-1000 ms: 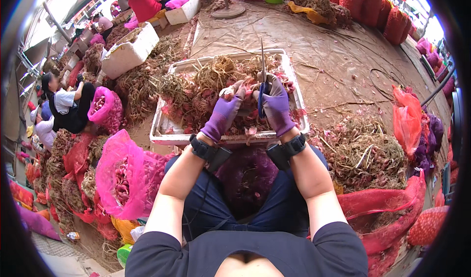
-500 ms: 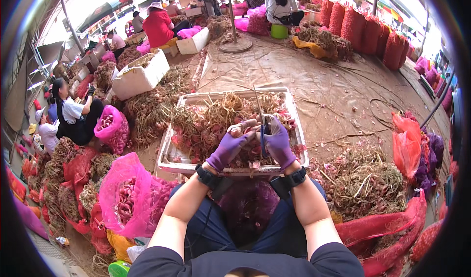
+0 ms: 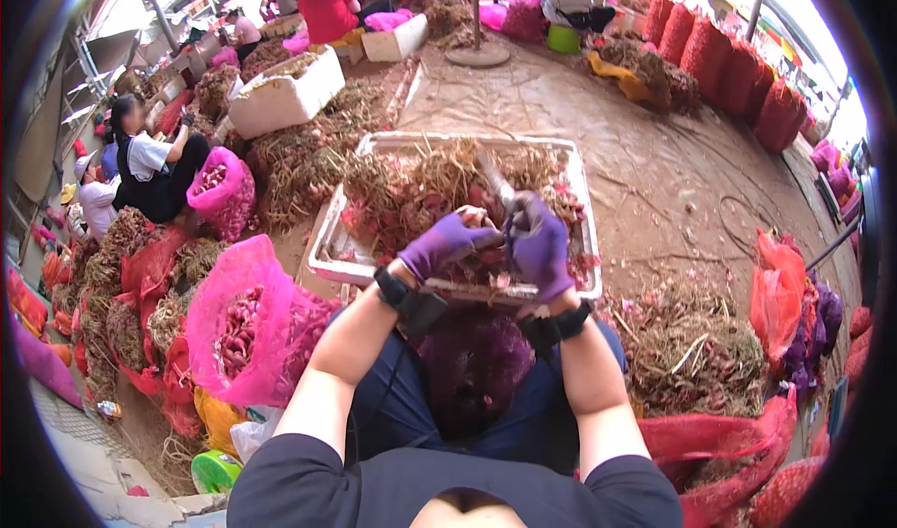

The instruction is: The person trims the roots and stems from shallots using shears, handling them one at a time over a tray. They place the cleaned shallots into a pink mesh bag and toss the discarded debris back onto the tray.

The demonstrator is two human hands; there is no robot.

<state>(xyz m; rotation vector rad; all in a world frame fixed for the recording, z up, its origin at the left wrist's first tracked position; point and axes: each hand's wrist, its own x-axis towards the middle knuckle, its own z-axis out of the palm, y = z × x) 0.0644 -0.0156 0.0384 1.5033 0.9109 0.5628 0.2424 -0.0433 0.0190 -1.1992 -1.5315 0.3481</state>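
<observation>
Over a white foam tray [image 3: 342, 270] heaped with dried-stemmed red shallots [image 3: 402, 201], both my purple-gloved hands work close together. My left hand [image 3: 447, 246] is closed around a shallot [image 3: 475, 217], most of which its fingers hide. Wrapped around the handles of a pair of scissors [image 3: 495, 178] is my right hand [image 3: 539, 248]; the blades point up and away over the heap, slightly blurred. Loose red skins lie along the tray's near side. Below the tray, a dark purple mesh bag [image 3: 472, 364] sits between my knees.
An open pink mesh bag of shallots [image 3: 245, 327] stands at my left. Stemmed shallots [image 3: 691, 355] are piled at my right, by red mesh [image 3: 738, 435]. A co-worker [image 3: 149, 164] sits at the left. Full red sacks [image 3: 705, 56] line the far right.
The view has tilted down and shifted. My right hand has turned, swinging the scissors' blades leftward, and their blue handle no longer shows. My left hand still grips a shallot.
</observation>
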